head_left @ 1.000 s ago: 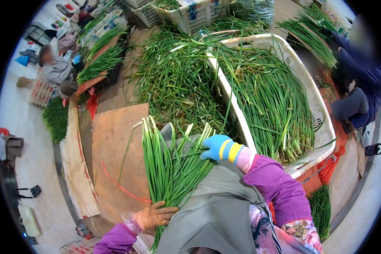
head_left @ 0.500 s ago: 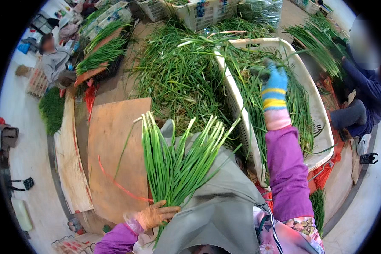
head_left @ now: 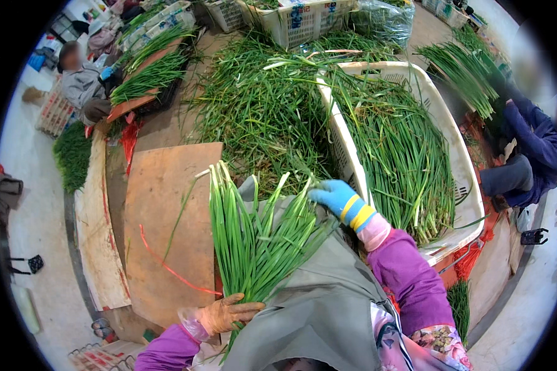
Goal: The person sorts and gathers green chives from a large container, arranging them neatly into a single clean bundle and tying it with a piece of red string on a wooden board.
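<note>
My left hand [head_left: 226, 314], in a tan glove, grips the base of a fanned bundle of green chives [head_left: 254, 235] that lies over my grey apron [head_left: 315, 303]. My right hand [head_left: 335, 196], in a blue glove with a yellow cuff, rests on the upper right tips of that bundle, fingers closed around some stalks. Right of it stands a white plastic crate [head_left: 455, 161] filled with chives.
A loose heap of chives [head_left: 260, 111] lies ahead of me. A brown board [head_left: 167, 216] with a red string [head_left: 167, 263] sits at my left. More crates [head_left: 291, 18] stand at the back. One person [head_left: 83, 83] sits far left, another [head_left: 529, 148] at right.
My right hand went out over the white crate half a second ago and has come back to the bundle's right side. My left hand has kept its grip on the base.
</note>
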`<state>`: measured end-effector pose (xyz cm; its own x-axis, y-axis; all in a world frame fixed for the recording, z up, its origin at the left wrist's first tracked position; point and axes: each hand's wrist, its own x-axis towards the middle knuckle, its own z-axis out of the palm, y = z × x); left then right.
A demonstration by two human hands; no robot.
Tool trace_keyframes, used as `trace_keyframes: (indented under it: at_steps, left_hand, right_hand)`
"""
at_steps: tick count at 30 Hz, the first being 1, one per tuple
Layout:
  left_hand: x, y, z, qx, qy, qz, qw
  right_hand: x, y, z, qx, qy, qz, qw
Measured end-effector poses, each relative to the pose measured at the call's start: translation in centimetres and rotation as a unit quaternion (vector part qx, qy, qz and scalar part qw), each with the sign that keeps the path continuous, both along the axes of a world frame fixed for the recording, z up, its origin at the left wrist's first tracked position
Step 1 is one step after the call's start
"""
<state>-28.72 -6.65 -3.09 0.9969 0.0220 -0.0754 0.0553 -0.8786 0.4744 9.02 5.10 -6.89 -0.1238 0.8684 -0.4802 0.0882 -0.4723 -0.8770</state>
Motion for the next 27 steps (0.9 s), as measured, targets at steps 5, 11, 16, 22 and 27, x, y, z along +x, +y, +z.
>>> trace_keyframes:
  at_steps: [5, 11, 16, 22, 27]
  left_hand:
    - [0.1, -0.3, -0.1, -0.049, -0.030, 0.030, 0.998]
    - [0.4, 0.3, 0.9, 0.061, 0.040, -0.040, 0.997]
    - [0.1, 0.4, 0.7, 0.063, 0.030, -0.038, 0.997]
    - [0.8, 0.1, 1.7, 0.113, 0.064, -0.059, 0.990]
    - [1.7, 0.7, 3.1, 0.095, 0.141, -0.089, 0.981]
  right_hand:
    - [-0.5, -1.4, 2.0, -0.075, 0.093, -0.111, 0.987]
    - [-0.9, -1.7, 0.9, -0.033, 0.104, -0.015, 0.994]
    - [-0.8, -2.0, 0.6, -0.096, 0.056, 0.117, 0.987]
    - [0.6, -1.7, 0.9, 0.062, -0.282, 0.215, 0.933]
    - [4.6, 2.2, 0.5, 0.173, -0.476, 0.087, 0.858]
